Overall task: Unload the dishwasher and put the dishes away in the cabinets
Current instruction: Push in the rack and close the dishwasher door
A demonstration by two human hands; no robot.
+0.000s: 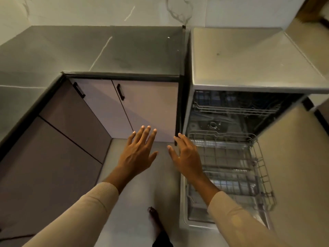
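The dishwasher (249,61) stands at the right with its door down. Its lower wire rack (231,168) is pulled out over the door, and I see no dishes in it. The upper rack (235,108) sits inside, dark and hard to read. My left hand (138,152) is held out over the floor with its fingers spread, holding nothing, in front of two shut pale cabinet doors (142,107) with black handles. My right hand (187,155) is also open and bare, at the left edge of the lower rack.
A dark grey countertop (106,49) wraps round the corner at left and back. Brown drawer fronts (53,139) run along the left side. My bare foot (155,219) stands on the light floor between cabinets and dishwasher door.
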